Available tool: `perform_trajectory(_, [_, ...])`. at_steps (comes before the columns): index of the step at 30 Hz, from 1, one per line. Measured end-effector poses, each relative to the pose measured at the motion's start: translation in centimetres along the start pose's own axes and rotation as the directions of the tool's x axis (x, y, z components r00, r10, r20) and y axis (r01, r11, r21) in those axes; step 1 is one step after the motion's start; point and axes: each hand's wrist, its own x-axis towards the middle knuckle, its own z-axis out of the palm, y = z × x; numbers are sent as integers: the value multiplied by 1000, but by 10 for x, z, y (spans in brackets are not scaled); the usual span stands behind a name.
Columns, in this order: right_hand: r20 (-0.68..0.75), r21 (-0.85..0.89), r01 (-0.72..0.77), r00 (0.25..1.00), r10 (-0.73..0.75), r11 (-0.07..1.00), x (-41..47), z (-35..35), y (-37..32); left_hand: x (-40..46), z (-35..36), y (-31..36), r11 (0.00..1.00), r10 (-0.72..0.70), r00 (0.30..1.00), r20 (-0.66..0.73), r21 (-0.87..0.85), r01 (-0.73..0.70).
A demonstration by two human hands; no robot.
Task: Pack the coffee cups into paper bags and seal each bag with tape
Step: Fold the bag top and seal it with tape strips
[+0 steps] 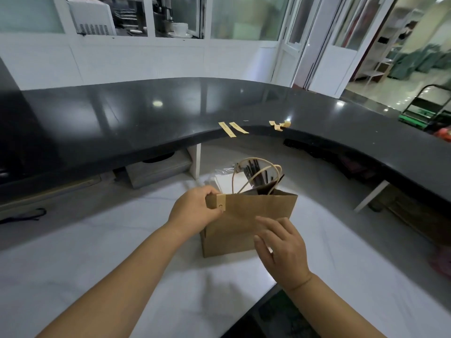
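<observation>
Black raised counter [146, 113], two spare tape strips [233, 128] stuck at its edge for reach; brown paper bag [249, 223] upright on white worktop [122, 252]; left hand [195, 211] pinched its taped top corner closed; right hand [280, 250], fingers relaxed, steadied its front.

Even indoor light fills the wide-angle view, brightest through the doorway [400, 47] at 2 o'clock. Ceiling lamps glare as white spots on the glossy black counter [156, 111]. Edges bow in fisheye distortion; the background blurs, while soft shadows lie on the white worktop [97, 252].
</observation>
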Motion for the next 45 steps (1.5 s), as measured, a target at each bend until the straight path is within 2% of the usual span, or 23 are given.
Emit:
perform_trajectory(4, [-75,101,-100,991,108,990,8,-10,12,-1,1,-2,999,-37,999,-31,-12,36])
perform_trajectory(6, [-105,213,-245,957,272,946,16,-13,20,-1,-2,-2,999,-45,999,-7,-16,45])
perform_trajectory(8, [-77,275,-393,901,427,878,26,-13,29,1,-6,-2,998,-62,998,8,-23,62])
perform_trajectory(10, [8,296,-490,859,511,820,35,-12,39,2,-10,-2,997,-68,997,24,-20,69])
perform_trajectory(12, [127,306,-539,840,528,785,44,-13,50,2,-12,0,997,-67,997,40,-42,69])
perform_trajectory(16, [399,363,-617,780,482,698,60,-18,65,-1,-16,4,997,-50,996,78,-61,55])
perform_trajectory(19, [546,405,-668,725,420,625,69,-24,75,-7,-16,9,997,-40,995,88,-65,46])
perform_trajectory(20, [580,410,-680,708,402,607,72,-26,79,-11,-14,13,997,-41,998,51,-59,44])
perform_trajectory(22, [636,403,-710,671,382,577,76,-28,86,-23,-9,26,999,44,982,-182,-11,-47])
perform_trajectory(24, [668,405,-724,652,360,558,78,-28,92,-34,-1,37,964,266,860,-434,127,-234])
perform_trajectory(25, [676,411,-726,648,351,551,78,-27,95,-39,3,44,930,366,799,-477,204,-305])
perform_trajectory(27, [687,420,-731,644,338,538,77,-26,102,-41,18,54,879,474,763,-439,289,-380])
perform_trajectory(28, [692,424,-732,641,331,533,77,-25,105,-40,26,61,870,484,783,-391,307,-385])
perform_trajectory(29, [695,429,-731,642,323,531,77,-25,108,-37,34,69,885,443,832,-334,311,-347])
perform_trajectory(31, [693,437,-719,652,308,541,77,-25,112,-30,51,83,939,270,938,-215,274,-208])
perform_trajectory(33, [685,453,-704,668,292,547,77,-26,116,-20,64,92,948,153,980,-124,298,-110])
perform_trajectory(37, [682,479,-693,680,269,538,78,-23,121,2,74,107,917,101,989,-107,396,-51])
perform_trajectory(41, [701,492,-711,666,256,503,77,-17,127,20,77,108,944,49,986,-157,330,5])
perform_trajectory(45, [683,529,-688,693,232,497,75,-13,131,22,75,106,961,35,986,-162,275,11])
